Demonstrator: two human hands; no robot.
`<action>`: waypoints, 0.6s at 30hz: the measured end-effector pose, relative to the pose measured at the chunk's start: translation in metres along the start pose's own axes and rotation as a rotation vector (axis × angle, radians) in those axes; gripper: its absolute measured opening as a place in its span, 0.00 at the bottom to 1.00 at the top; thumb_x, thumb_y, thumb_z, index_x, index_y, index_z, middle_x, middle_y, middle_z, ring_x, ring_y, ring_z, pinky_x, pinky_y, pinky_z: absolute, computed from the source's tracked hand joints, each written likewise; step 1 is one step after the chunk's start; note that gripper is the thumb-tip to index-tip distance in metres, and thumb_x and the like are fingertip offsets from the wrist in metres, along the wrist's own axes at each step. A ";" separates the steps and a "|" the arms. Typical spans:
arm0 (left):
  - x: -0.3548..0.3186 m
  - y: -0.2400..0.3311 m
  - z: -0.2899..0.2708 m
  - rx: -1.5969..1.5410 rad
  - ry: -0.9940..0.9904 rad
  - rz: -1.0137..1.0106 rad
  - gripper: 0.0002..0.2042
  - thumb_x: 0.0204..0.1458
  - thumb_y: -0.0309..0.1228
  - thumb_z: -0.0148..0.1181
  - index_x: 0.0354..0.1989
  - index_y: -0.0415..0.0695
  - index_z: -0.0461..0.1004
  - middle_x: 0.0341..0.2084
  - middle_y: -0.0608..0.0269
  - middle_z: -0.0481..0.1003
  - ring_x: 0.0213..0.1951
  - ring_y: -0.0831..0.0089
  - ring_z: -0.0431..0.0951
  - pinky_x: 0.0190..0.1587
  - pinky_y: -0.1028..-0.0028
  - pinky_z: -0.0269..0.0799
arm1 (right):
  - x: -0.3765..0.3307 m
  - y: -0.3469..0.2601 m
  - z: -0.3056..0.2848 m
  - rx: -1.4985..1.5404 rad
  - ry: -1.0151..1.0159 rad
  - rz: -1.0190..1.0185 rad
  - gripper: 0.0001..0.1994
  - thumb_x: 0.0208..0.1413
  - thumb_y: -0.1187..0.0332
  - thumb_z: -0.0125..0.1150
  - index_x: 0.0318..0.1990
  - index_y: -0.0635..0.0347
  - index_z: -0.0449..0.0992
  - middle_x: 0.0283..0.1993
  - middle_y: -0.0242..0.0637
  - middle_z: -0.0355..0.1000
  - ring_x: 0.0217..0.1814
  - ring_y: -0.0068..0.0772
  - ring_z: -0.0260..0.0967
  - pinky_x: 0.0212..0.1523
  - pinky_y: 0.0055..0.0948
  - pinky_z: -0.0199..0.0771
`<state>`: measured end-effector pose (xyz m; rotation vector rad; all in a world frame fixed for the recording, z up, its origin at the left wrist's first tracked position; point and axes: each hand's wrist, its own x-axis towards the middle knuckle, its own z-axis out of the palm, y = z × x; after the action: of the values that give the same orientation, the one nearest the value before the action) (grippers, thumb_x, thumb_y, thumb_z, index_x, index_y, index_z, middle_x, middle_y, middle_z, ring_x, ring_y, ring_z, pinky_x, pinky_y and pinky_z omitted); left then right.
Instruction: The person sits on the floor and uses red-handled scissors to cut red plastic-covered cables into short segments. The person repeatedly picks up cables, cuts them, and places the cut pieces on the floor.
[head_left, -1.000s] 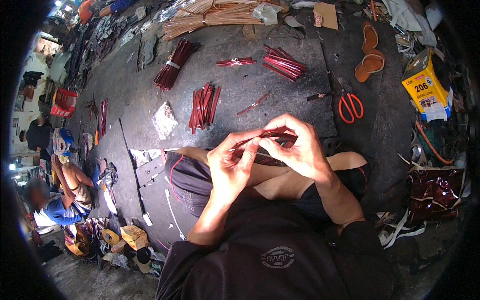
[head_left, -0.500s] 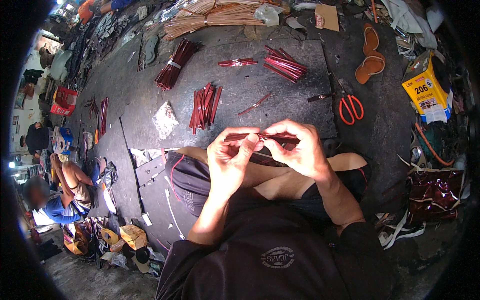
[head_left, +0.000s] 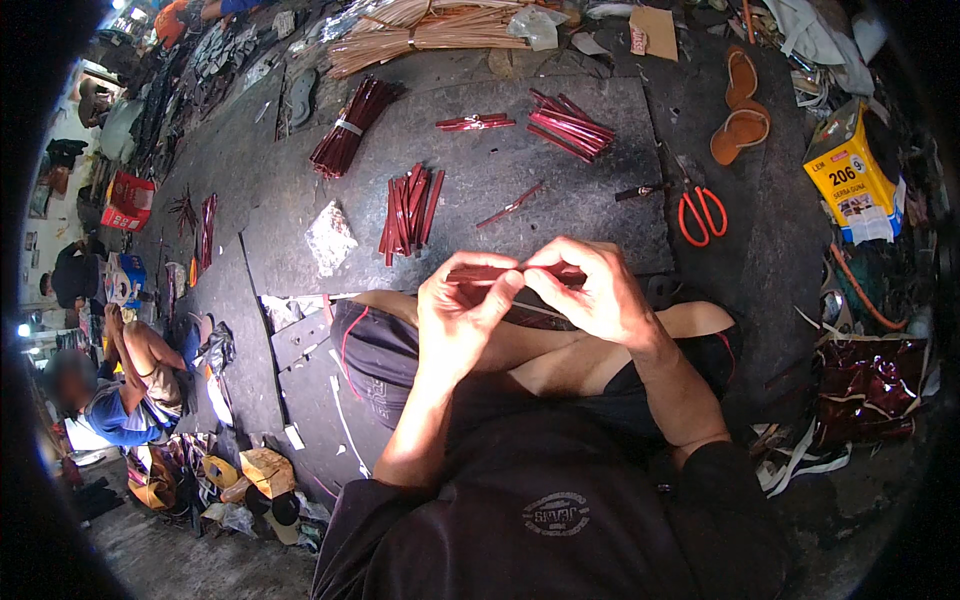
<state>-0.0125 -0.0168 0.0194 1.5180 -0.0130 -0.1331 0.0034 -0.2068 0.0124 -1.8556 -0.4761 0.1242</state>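
The dark work mat (head_left: 480,190) on the floor carries several piles: a tied bundle of dark red strips (head_left: 352,125) near its far left corner, a loose pile of red strips (head_left: 408,208) in the middle, and red-handled scissors (head_left: 702,212) at its right edge. Above the near edge, over the person's lap, both hands hold one thin dark red strip (head_left: 490,272). The strip could slip or twist out of line, I judge, because only fingertips pinch it and it looks glossy; it could then fall onto the lap. The left hand (head_left: 462,318) is raised, with thumb and fingers closed on the strip's left part. The right hand (head_left: 600,295) curls over, its fingers pinching the right end.
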 end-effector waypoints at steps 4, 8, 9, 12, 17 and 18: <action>0.003 -0.015 -0.003 -0.024 0.047 -0.008 0.06 0.53 0.23 0.64 0.38 0.38 0.76 0.31 0.63 0.79 0.36 0.79 0.78 0.42 0.79 0.73 | 0.002 0.004 0.002 0.443 -0.093 0.265 0.10 0.61 0.71 0.57 0.46 0.65 0.74 0.39 0.37 0.74 0.43 0.27 0.74 0.43 0.25 0.75; 0.006 -0.015 0.000 -0.091 0.069 0.013 0.06 0.53 0.21 0.63 0.38 0.39 0.75 0.31 0.64 0.78 0.35 0.81 0.77 0.40 0.80 0.73 | 0.001 0.010 0.008 0.427 -0.043 0.253 0.10 0.60 0.71 0.57 0.47 0.65 0.73 0.38 0.36 0.74 0.44 0.29 0.75 0.43 0.25 0.76; 0.006 -0.016 0.000 -0.074 0.089 0.021 0.06 0.53 0.21 0.63 0.38 0.39 0.75 0.31 0.64 0.78 0.34 0.81 0.77 0.40 0.80 0.73 | 0.001 0.010 0.012 0.295 0.029 0.171 0.11 0.58 0.71 0.60 0.46 0.66 0.73 0.40 0.39 0.76 0.44 0.31 0.76 0.42 0.28 0.77; 0.007 -0.018 0.003 -0.013 0.126 0.033 0.06 0.53 0.20 0.62 0.39 0.39 0.75 0.31 0.65 0.77 0.34 0.82 0.76 0.40 0.81 0.72 | 0.002 0.001 0.018 0.098 0.104 0.019 0.10 0.53 0.79 0.60 0.44 0.66 0.73 0.36 0.39 0.76 0.41 0.26 0.76 0.43 0.26 0.77; 0.003 -0.020 0.012 0.021 0.127 0.017 0.06 0.53 0.20 0.61 0.39 0.38 0.75 0.32 0.65 0.77 0.35 0.82 0.76 0.40 0.81 0.72 | 0.002 0.001 0.023 0.058 0.127 0.118 0.08 0.51 0.74 0.64 0.38 0.63 0.73 0.36 0.41 0.77 0.39 0.31 0.77 0.43 0.33 0.77; 0.003 -0.020 0.012 0.024 0.116 0.024 0.06 0.53 0.20 0.61 0.39 0.38 0.75 0.32 0.64 0.77 0.35 0.82 0.76 0.40 0.80 0.72 | 0.002 0.004 0.024 0.122 0.121 0.134 0.07 0.51 0.74 0.63 0.37 0.63 0.73 0.35 0.40 0.76 0.39 0.31 0.77 0.43 0.33 0.77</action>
<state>-0.0123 -0.0299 0.0000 1.5468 0.0604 -0.0257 -0.0010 -0.1862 0.0009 -1.7625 -0.2550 0.1271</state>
